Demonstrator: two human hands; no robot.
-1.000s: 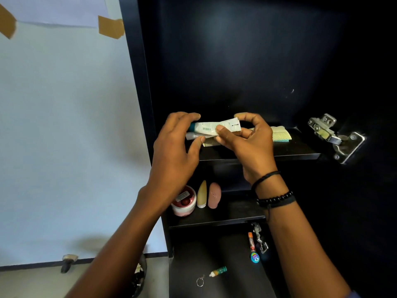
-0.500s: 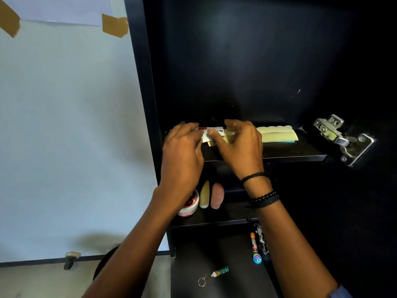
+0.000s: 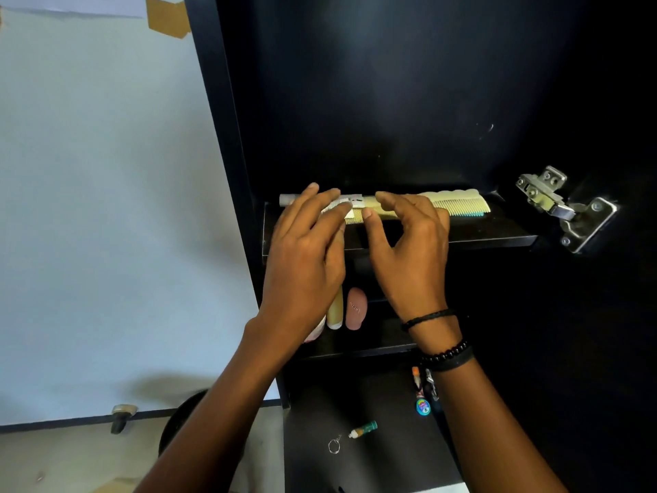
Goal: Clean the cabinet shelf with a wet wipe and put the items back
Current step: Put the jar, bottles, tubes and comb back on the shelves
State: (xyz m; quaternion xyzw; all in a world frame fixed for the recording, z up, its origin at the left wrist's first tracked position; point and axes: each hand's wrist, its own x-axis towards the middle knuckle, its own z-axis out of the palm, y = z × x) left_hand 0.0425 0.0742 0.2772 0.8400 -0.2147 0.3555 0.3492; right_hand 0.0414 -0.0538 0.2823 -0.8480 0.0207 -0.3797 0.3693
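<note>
A white tube (image 3: 288,199) lies along the back of the black upper shelf (image 3: 497,233), beside a pale yellow comb (image 3: 458,202). My left hand (image 3: 305,257) reaches over the shelf's front edge, its fingers stretched flat across the tube's middle. My right hand (image 3: 412,250) hovers just to the right with fingers spread and curved; its thumb tip is at the comb's teeth. Neither hand grips anything. No wet wipe shows.
On the shelf below stand a yellow oval item (image 3: 335,311), a pink oval item (image 3: 355,309) and a pink-white jar (image 3: 316,332), partly behind my left wrist. The cabinet floor holds a small green-capped tube (image 3: 362,429), a key ring (image 3: 334,445) and a keychain (image 3: 422,396). A metal hinge (image 3: 561,208) juts out at right.
Both hands carried the white tube from in front of the shelf down onto it, next to the comb. The fingers have since loosened and spread.
</note>
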